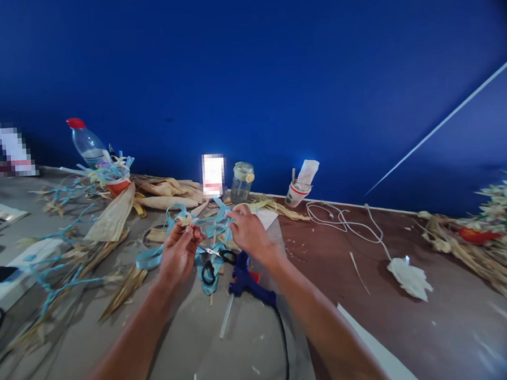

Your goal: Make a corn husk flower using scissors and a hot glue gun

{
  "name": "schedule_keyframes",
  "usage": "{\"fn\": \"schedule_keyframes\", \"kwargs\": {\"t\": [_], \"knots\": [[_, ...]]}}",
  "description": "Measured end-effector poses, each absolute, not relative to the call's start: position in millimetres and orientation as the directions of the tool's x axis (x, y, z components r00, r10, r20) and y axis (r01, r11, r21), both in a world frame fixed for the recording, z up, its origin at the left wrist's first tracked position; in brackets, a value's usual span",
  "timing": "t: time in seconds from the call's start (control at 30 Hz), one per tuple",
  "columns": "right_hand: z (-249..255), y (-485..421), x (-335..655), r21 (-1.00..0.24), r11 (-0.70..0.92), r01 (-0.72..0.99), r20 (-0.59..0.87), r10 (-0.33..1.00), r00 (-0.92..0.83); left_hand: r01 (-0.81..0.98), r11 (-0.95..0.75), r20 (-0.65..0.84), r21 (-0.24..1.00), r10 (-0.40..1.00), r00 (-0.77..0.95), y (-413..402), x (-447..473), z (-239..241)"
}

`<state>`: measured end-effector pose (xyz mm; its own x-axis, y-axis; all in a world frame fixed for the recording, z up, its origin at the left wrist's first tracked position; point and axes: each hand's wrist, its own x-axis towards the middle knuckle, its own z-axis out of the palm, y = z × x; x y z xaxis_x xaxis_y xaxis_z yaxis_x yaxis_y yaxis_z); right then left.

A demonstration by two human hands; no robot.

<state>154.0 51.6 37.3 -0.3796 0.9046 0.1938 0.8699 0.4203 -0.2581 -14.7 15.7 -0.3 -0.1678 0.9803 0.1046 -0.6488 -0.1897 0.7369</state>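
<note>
I've got the left hand (182,247) pinching a small pale flower (186,220); right hand (247,230) is at the blue ribbon (221,216), can't tell if it's gripping.

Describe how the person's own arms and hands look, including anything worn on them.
Both the left hand and the right hand are ungloved. The left forearm and right forearm are bare as far as they show, with no sleeve, watch or bracelet visible. The fingers are too small and blurred to rule out a ring.
</note>
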Motion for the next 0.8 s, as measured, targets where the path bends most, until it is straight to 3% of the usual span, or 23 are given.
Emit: {"fn": "schedule_keyframes", "kwargs": {"t": [0.2, 0.5, 0.67, 0.8], "knots": [[32, 54, 124, -0.219, 0.548, 0.807, 0.036, 0.831, -0.555, -0.623, -0.212, 0.127, 0.753, 0.976, -0.179, 17, -17, -1], [12, 67, 87, -0.111, 0.655, 0.748, -0.009, 0.752, -0.659, -0.607, -0.246, 0.133, 0.756, 0.965, -0.225, 18, -23, -3], [4, 75, 83, -0.149, 0.649, 0.746, -0.064, 0.746, -0.662, -0.612, -0.277, 0.161, 0.741, 0.958, -0.238, 20, -23, -4], [1, 80, 86, -0.261, 0.617, 0.743, -0.067, 0.756, -0.651, -0.616, -0.263, 0.150, 0.743, 0.962, -0.230, 19, -21, -5]]}}
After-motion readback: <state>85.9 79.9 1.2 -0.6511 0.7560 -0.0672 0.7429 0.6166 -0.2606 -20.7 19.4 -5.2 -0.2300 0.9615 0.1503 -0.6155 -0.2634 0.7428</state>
